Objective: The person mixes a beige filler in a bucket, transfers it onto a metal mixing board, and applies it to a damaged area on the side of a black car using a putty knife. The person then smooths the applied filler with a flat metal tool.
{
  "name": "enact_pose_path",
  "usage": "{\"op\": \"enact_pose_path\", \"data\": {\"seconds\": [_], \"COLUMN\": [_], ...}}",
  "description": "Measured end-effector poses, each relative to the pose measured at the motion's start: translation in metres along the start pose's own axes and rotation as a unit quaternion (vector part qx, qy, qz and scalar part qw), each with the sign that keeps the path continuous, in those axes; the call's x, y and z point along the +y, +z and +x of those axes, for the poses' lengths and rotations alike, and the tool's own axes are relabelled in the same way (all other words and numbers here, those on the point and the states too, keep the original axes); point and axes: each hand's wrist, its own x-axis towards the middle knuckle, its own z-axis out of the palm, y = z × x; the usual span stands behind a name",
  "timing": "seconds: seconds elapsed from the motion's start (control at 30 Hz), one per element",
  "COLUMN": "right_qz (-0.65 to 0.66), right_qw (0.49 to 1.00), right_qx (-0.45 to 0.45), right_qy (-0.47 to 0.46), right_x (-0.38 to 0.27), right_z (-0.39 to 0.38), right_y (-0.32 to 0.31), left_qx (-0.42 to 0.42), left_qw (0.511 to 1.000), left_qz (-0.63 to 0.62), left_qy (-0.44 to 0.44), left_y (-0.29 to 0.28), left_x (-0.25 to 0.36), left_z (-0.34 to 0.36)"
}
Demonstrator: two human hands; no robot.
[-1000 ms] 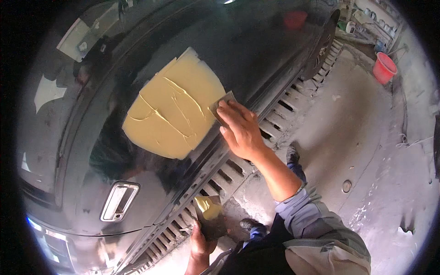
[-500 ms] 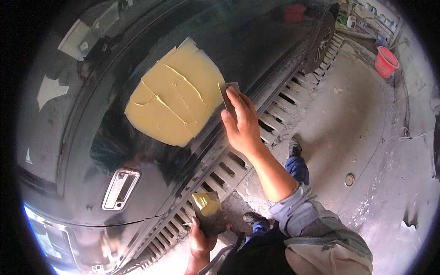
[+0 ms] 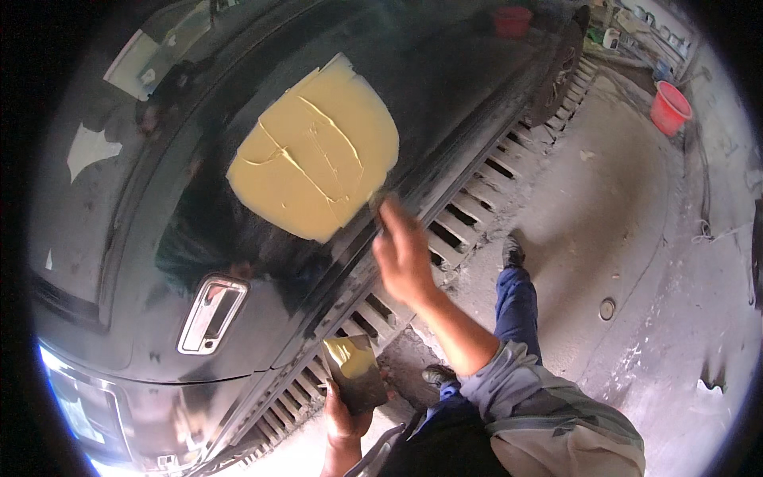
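Observation:
A broad patch of yellow body filler with ridged lines covers part of a glossy black car door. My right hand is blurred at the patch's lower right edge and grips a small spreader whose tip touches the filler. Low in the picture, my left hand holds a dark flat board with a dab of yellow filler on its upper part, below the door's sill.
A chrome door handle sits lower left on the door. A slatted grating runs along the car's base over a concrete floor. Two red buckets stand far right and at the top.
My right hand has slid down and leftward along the filler's right edge, from its upper right to its lower right corner. The left hand with the board has stayed in place.

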Motion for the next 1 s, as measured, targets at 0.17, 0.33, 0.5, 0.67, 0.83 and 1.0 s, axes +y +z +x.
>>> {"op": "enact_pose_path", "data": {"seconds": [0.17, 0.33, 0.5, 0.67, 0.83, 1.0], "right_qz": [-0.015, 0.008, 0.043, 0.423, 0.470, 0.154], "right_qw": [0.996, 0.998, 0.997, 0.856, 0.773, 0.931], "right_qx": [0.077, 0.064, -0.070, -0.241, -0.425, -0.329], "right_qy": [0.038, 0.012, 0.016, 0.176, 0.004, -0.024], "right_x": [0.001, -0.025, -0.048, -0.084, -0.105, -0.089], "right_z": [0.045, -0.003, -0.038, -0.038, -0.020, -0.003], "right_y": [0.000, 0.043, 0.032, -0.049, -0.093, -0.116], "left_qx": [0.032, 0.042, -0.007, -0.149, -0.276, -0.154], "left_qw": [0.999, 0.999, 0.996, 0.963, 0.926, 0.984], "left_qz": [-0.001, -0.007, -0.086, -0.211, -0.225, -0.088], "left_qy": [0.023, 0.017, 0.003, -0.074, -0.123, 0.006], "left_y": [0.006, 0.003, -0.007, -0.017, 0.007, 0.045], "left_x": [0.002, 0.005, 0.019, 0.035, 0.040, 0.060], "left_z": [-0.006, -0.009, -0.009, 0.010, 0.025, 0.017]}}
